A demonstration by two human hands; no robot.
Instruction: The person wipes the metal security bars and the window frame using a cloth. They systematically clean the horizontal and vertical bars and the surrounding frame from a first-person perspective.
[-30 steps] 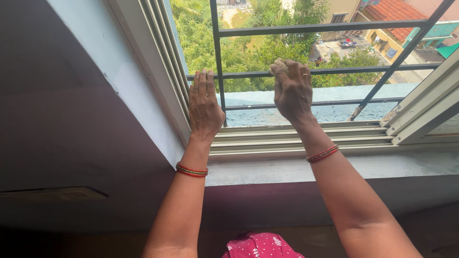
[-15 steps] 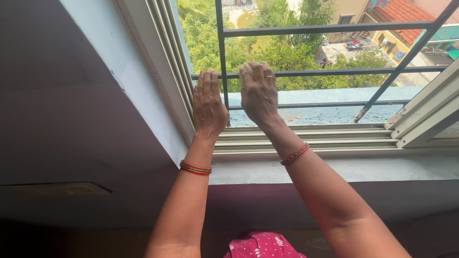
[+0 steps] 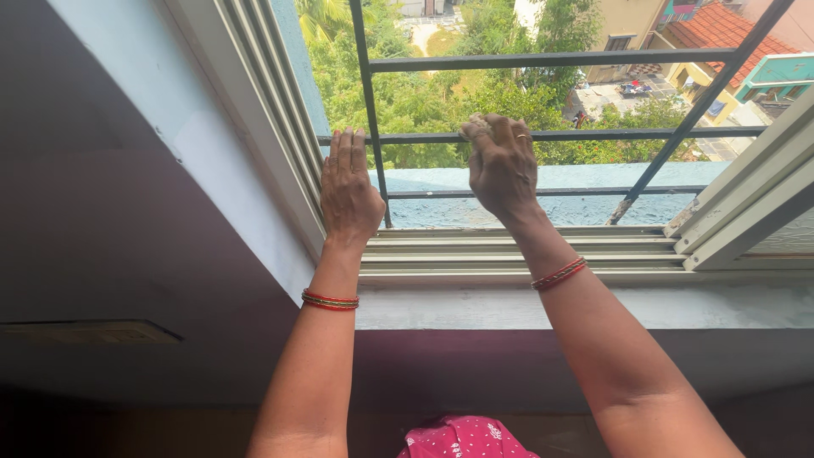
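Head view: the left hand (image 3: 348, 191) lies flat and open, fingers straight, against the dark horizontal metal window bar (image 3: 593, 134). The right hand (image 3: 502, 165) is closed around a small pale cloth wad (image 3: 479, 124), pressed on the same bar above the cream window track (image 3: 526, 248).

- Bright daylight pours in through the window grille (image 3: 543, 136); the trees outside are vivid.
- The wall (image 3: 102, 254) left and below lies in deep shadow.
- Focus is sharp; straight lines bend slightly near the edges.
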